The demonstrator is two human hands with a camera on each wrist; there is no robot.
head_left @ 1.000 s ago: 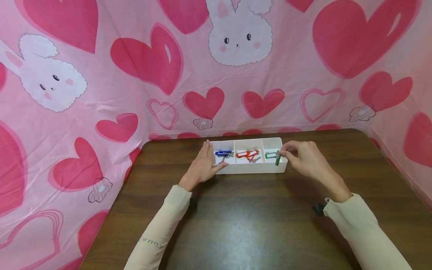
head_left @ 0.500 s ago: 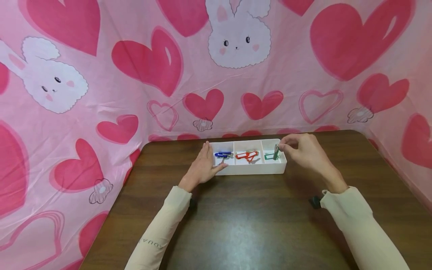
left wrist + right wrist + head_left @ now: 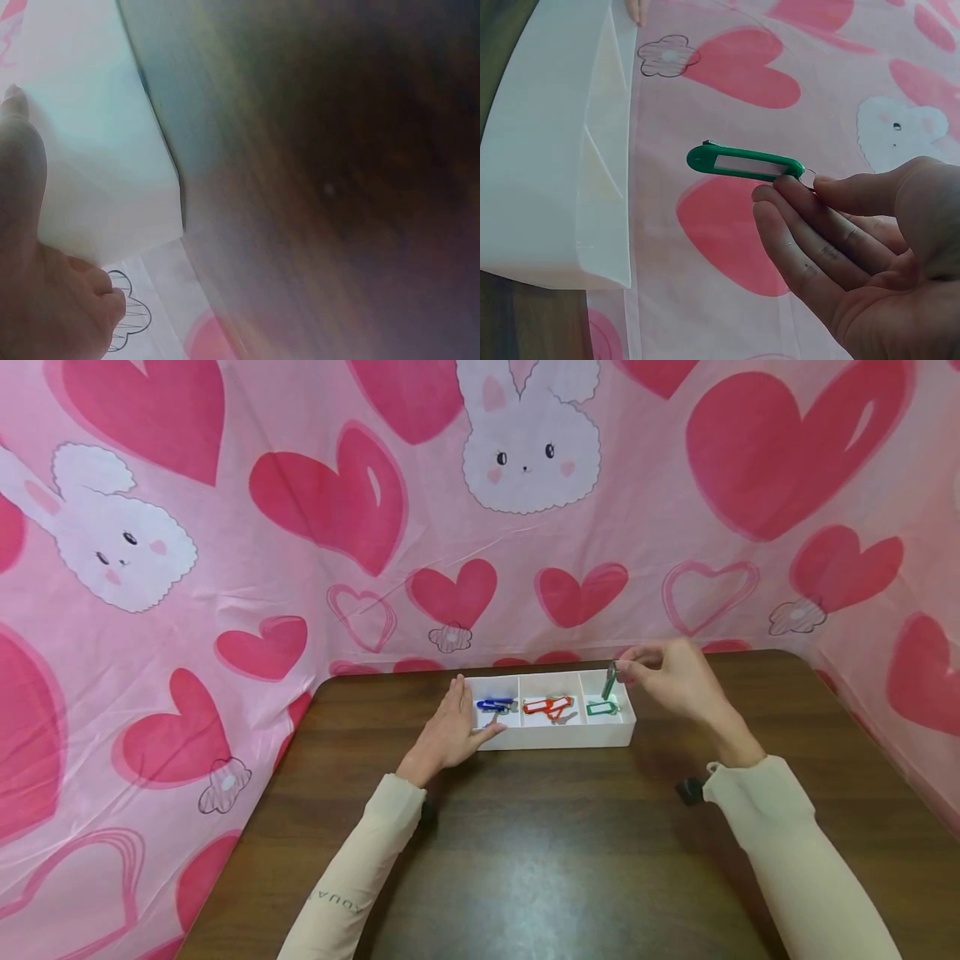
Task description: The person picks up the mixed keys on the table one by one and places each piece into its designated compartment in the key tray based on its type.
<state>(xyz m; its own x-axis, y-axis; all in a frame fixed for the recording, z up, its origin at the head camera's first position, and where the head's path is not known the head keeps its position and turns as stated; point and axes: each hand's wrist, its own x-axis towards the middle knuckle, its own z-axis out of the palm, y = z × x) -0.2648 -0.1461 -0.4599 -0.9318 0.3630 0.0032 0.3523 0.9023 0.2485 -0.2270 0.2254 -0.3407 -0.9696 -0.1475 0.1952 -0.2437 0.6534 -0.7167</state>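
A white tray (image 3: 555,738) with three compartments stands toward the back of the table. My left hand (image 3: 446,732) rests against its left end, fingers straight, the thumb along the front wall. Pinched by its ring between the thumb and fingers of my right hand (image 3: 686,683), a green key tag (image 3: 742,163) hangs above the right compartment; a key is barely visible behind it. In that compartment lies another green key tag (image 3: 602,708). Red key tags (image 3: 537,705) with keys fill the middle one, and blue key tags (image 3: 491,704) with keys the left one.
The brown wooden table (image 3: 525,852) extends in front of the tray and to both sides. A pink cloth (image 3: 442,527) with hearts and rabbits hangs behind the table and along its sides.
My right hand has lifted the green key tag from the tray's front right corner up and back, over the right compartment. The left hand has stayed at the tray's left end.
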